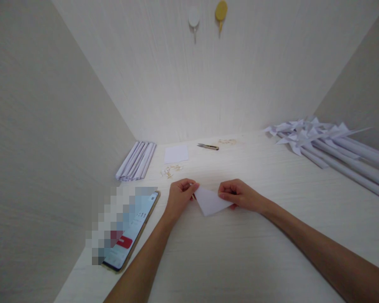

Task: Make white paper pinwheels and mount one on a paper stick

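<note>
A folded white paper (210,202) is held between my two hands just above the table, its lower corner pointing toward me. My left hand (180,195) pinches its left corner between thumb and fingers. The right side of the sheet is gripped by my right hand (238,194), with the fingers curled behind it. Beyond my left hand lie several small pale sticks or pins (171,170), too small to tell exactly. Behind them a flat square stack of white paper (176,154) rests on the table.
Rolled white paper tubes (136,160) lie at the left wall, near a phone (135,231). Thread snips (208,146) and small bits (227,142) sit at the back. Paper pinwheels on tubes (316,136) are piled at right. Two hooks, white (194,17) and yellow (221,11), hang on the back wall.
</note>
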The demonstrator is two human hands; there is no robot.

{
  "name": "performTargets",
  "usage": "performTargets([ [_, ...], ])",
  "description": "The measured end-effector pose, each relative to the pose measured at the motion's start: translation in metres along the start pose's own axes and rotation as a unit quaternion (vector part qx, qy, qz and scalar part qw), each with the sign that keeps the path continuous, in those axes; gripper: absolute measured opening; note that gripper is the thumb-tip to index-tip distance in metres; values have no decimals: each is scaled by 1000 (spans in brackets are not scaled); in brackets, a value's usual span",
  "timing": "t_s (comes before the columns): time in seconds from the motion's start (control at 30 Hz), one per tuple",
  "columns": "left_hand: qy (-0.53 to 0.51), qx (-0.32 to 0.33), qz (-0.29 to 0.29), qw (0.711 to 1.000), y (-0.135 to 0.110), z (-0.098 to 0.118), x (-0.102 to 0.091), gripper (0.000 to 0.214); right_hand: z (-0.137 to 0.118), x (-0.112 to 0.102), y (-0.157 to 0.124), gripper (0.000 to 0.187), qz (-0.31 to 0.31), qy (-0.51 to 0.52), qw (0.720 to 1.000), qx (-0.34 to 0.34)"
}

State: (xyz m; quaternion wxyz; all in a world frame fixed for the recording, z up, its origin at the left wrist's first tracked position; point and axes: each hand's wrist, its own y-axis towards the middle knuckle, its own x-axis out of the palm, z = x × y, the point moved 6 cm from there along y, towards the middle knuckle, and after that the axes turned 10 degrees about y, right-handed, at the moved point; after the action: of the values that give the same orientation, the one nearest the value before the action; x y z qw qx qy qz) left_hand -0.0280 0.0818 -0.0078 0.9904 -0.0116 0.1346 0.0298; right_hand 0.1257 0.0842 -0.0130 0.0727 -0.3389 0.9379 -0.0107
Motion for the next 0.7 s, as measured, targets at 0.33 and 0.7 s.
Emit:
performTargets([
  [0.33, 14, 7, -55, 998, -9, 8, 27, 16, -12, 5, -2, 22, -3, -54, 996, -75],
  [0.7, 41, 39, -30, 998, -10, 10, 29, 33, -17, 3, -1, 21, 26, -71, 992, -98],
])
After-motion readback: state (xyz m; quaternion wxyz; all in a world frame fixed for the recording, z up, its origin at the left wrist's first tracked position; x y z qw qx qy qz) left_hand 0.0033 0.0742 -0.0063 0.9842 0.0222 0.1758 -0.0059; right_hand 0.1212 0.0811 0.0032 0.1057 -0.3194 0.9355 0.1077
